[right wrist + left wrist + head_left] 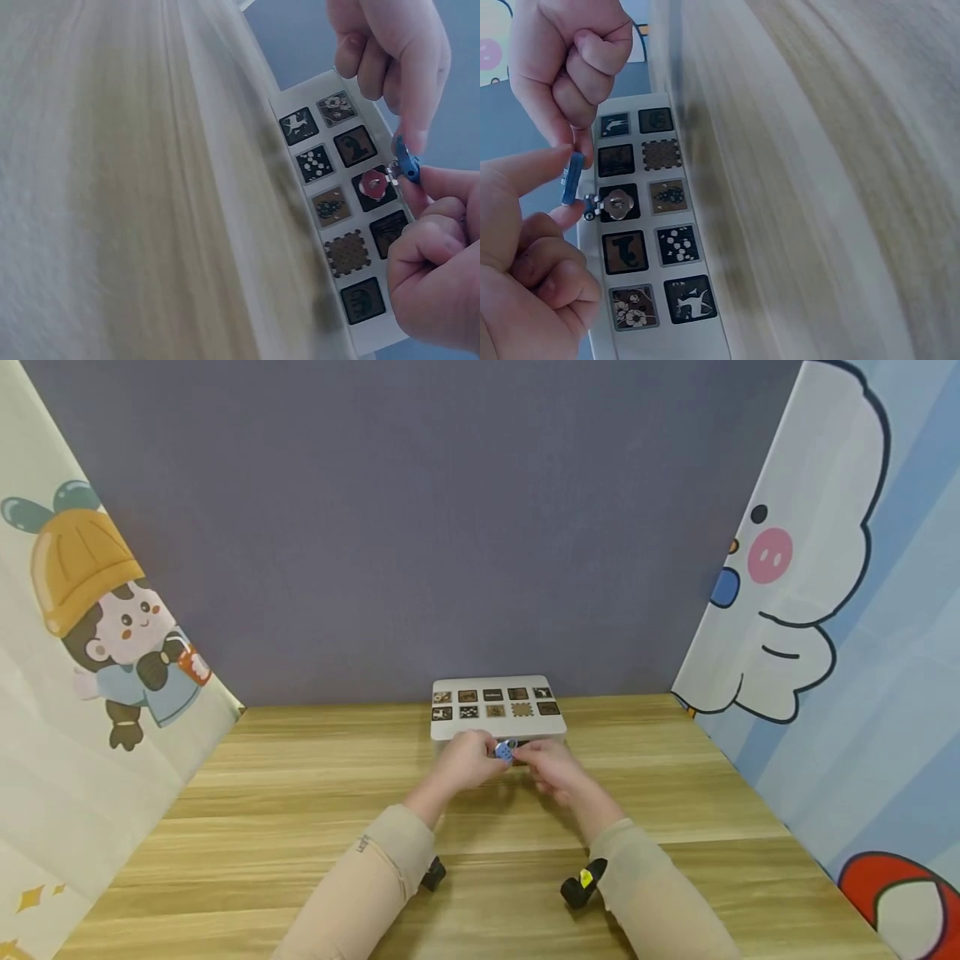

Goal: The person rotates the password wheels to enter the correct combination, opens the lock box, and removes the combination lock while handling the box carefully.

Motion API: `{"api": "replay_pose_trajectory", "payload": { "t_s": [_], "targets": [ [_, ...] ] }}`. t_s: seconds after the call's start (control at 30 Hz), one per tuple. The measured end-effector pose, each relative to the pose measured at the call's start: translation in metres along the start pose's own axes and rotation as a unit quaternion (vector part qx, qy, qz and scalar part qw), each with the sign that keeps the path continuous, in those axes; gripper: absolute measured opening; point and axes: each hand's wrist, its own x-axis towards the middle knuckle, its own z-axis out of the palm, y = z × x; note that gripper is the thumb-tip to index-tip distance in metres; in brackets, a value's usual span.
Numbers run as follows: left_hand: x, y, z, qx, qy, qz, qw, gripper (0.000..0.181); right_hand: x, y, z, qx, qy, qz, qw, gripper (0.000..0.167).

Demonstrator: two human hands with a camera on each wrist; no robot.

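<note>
Both hands meet at a small blue keychain-like piece (504, 751) with dark dots on its face and metal links on one side. A round, scalloped charm (373, 184) hangs from the links, reddish in the right wrist view. Thumb and forefinger of my left hand (471, 758) pinch the blue piece from the left. From the right, my right hand (553, 766) pinches its edge with the fingertips, the other fingers curled in. Behind and below the hands is a white box (495, 728) with rows of square pictures on its lid. The hands hide part of its front.
The wood-grain table (315, 810) runs up to a dark grey panel (420, 527) just behind the box. Cartoon-printed curtains (810, 610) stand at both sides. Black wrist-worn devices (585, 883) hang under the sleeves.
</note>
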Motion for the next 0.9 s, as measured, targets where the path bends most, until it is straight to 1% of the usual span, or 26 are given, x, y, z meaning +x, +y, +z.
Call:
{"api": "replay_pose_trajectory", "payload": {
  "t_s": [0.1, 0.17, 0.33, 0.57, 0.73, 0.9],
  "targets": [
    [0.001, 0.001, -0.003, -0.031, 0.003, 0.007, 0.9995, 0.018, -0.002, -0.004, -0.005, -0.016, -0.005, -0.012, 0.9998, 0.019],
    [0.001, 0.002, -0.005, -0.054, 0.007, 0.007, 0.9985, 0.020, -0.003, -0.008, -0.008, -0.024, -0.011, -0.022, 0.9994, 0.021],
    [0.001, 0.003, -0.010, -0.099, 0.014, 0.009, 0.9950, 0.023, -0.007, -0.018, -0.012, -0.040, -0.027, -0.028, 0.9984, 0.021],
    [0.000, 0.004, -0.019, -0.113, 0.005, 0.010, 0.9935, 0.020, -0.012, -0.029, -0.017, -0.071, -0.049, -0.041, 0.9954, 0.023],
    [-0.002, 0.007, -0.026, -0.128, -0.009, 0.004, 0.9918, 0.020, -0.013, -0.036, -0.020, -0.083, -0.059, -0.057, 0.9932, 0.024],
    [-0.005, 0.012, -0.031, -0.141, -0.019, 0.003, 0.9899, 0.020, -0.017, -0.045, -0.023, -0.101, -0.058, -0.064, 0.9912, 0.026]
  ]
}}
